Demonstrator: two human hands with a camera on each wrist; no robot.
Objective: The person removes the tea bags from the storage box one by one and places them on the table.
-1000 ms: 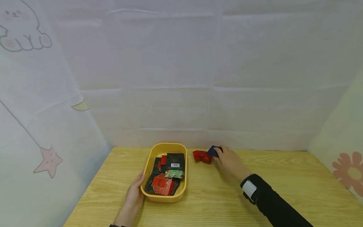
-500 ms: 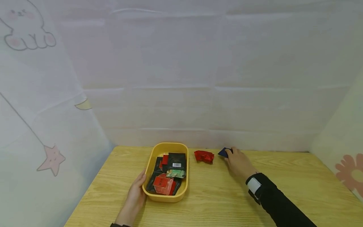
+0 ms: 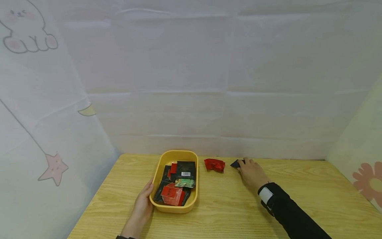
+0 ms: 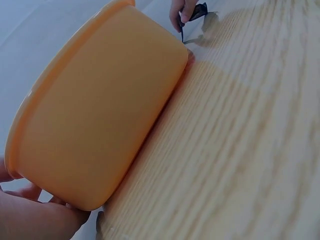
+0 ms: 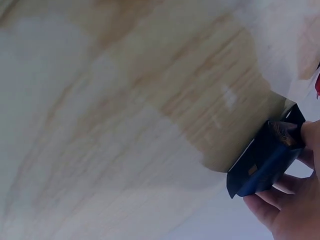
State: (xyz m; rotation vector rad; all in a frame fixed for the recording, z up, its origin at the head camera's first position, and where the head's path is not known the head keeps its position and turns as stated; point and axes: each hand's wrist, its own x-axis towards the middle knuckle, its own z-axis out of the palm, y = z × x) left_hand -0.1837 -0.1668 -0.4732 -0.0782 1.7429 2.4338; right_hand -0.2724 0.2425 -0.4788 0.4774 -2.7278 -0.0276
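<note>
The blue packet [image 3: 235, 164] is at the fingertips of the right hand [image 3: 252, 172], sticking out to their left, low over the back part of the table [image 3: 226, 205]. Thumb and fingers pinch it, the thumb on one side and the other fingers on the opposite one; whether its lower edge touches the wood I cannot tell.

Just left of those fingertips, and apart from them, a crumpled red packet [image 3: 215, 165] lies on the table. Farther left stands the yellow tray [image 3: 173, 209], well apart from the right fingers. The left hand [image 3: 143, 204] grips its near left corner, fingers bent against the outer wall under the rim; exactly how the thumb lies is unclear.

Inside the tray, to the right of the left fingers, packets overlap: a black one [image 3: 186, 168] with a barcode, a green one [image 3: 185, 183] against its near edge, and a red-and-pink one [image 3: 171, 194] closest to the left hand.

Behind the right fingers, toward the body, come a black wristband with a white patch [image 3: 265, 195] and a black sleeve [image 3: 295, 215]. Beyond both hands' fingers hangs a pale, creased backdrop [image 3: 179, 83].
</note>
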